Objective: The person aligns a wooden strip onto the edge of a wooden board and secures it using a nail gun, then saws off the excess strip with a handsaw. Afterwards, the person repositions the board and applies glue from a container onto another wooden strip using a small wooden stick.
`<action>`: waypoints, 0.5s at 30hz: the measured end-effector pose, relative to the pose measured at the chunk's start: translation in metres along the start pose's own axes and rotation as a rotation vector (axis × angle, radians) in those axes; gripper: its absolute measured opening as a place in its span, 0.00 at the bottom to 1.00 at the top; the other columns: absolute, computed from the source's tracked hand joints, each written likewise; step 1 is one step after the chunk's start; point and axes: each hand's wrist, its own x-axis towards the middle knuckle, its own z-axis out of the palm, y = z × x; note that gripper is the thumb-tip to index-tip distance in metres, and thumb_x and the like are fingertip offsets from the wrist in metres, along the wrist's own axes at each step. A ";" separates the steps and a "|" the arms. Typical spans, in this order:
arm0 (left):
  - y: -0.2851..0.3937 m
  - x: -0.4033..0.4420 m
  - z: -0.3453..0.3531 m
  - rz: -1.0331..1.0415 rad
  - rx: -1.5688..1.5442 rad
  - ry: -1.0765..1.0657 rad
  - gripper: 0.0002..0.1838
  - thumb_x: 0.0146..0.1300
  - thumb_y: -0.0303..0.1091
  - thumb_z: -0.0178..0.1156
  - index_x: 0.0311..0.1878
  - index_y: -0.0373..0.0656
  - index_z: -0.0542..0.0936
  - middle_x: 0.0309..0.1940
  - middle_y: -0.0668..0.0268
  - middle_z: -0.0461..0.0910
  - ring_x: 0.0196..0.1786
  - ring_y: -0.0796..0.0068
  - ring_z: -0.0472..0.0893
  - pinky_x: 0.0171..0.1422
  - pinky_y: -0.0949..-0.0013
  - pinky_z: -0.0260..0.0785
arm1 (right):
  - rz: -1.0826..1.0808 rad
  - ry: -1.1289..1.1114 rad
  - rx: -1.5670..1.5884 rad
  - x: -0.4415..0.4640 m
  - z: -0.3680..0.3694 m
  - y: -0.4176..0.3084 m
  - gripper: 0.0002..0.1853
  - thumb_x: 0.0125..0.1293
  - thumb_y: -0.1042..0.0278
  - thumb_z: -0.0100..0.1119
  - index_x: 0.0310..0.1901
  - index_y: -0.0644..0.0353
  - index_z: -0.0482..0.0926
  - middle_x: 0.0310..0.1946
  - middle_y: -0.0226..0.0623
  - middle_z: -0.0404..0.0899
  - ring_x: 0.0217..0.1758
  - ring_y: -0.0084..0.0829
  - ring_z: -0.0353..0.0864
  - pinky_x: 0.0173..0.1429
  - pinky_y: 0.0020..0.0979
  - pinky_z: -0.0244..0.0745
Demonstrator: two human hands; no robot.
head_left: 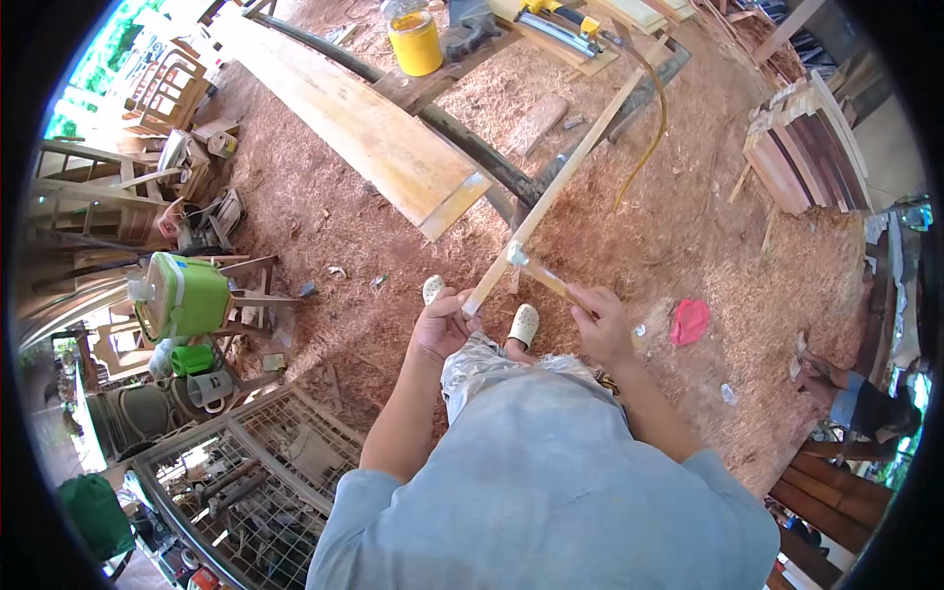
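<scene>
A long narrow wooden strip (580, 157) runs from near my body up to the workbench at the upper right. My left hand (444, 323) is closed round its near end. My right hand (602, 323) grips the wooden handle of a brush-like tool (543, 276), whose pale whitish head touches the strip near its lower part. Left of the strip, a wide wooden board (344, 118) lies across the bench frame (482, 147). A yellow container (416, 44) stands on a crosspiece beyond the board.
A yellow tool (560, 12) and a hose lie at the top. Green cooler (192, 295) stands at left, above a wire-mesh frame (265, 462). Stacked boards (806, 157) are at right. A pink cloth (690, 322) lies on the shavings-covered floor. Another person's leg (836, 388) shows at far right.
</scene>
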 end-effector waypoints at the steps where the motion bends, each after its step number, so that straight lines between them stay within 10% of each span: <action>1: 0.000 0.000 -0.002 0.002 -0.002 -0.002 0.17 0.62 0.28 0.63 0.55 0.44 0.76 0.40 0.61 0.84 0.38 0.63 0.85 0.40 0.62 0.82 | 0.045 -0.072 -0.020 0.002 -0.013 -0.012 0.18 0.65 0.78 0.62 0.56 0.62 0.83 0.38 0.37 0.80 0.42 0.29 0.80 0.48 0.29 0.74; 4: 0.001 0.000 -0.004 -0.030 -0.005 -0.011 0.17 0.63 0.27 0.63 0.55 0.45 0.76 0.40 0.61 0.85 0.39 0.61 0.86 0.40 0.61 0.83 | 0.118 -0.100 0.018 0.010 -0.026 -0.032 0.17 0.65 0.76 0.62 0.56 0.61 0.84 0.38 0.41 0.82 0.40 0.35 0.81 0.47 0.33 0.75; 6: 0.002 0.002 -0.002 -0.036 -0.032 -0.112 0.08 0.65 0.27 0.64 0.32 0.49 0.75 0.45 0.58 0.85 0.43 0.59 0.85 0.43 0.61 0.83 | 0.137 -0.052 0.072 0.022 -0.029 -0.036 0.16 0.66 0.74 0.62 0.55 0.60 0.84 0.38 0.44 0.83 0.39 0.39 0.82 0.46 0.36 0.76; 15: 0.004 0.000 0.002 -0.034 -0.020 -0.045 0.09 0.65 0.27 0.63 0.31 0.50 0.74 0.45 0.58 0.86 0.42 0.59 0.86 0.43 0.59 0.85 | 0.084 -0.281 -0.080 0.035 -0.033 -0.037 0.17 0.67 0.70 0.61 0.56 0.61 0.84 0.42 0.46 0.86 0.39 0.34 0.83 0.46 0.31 0.76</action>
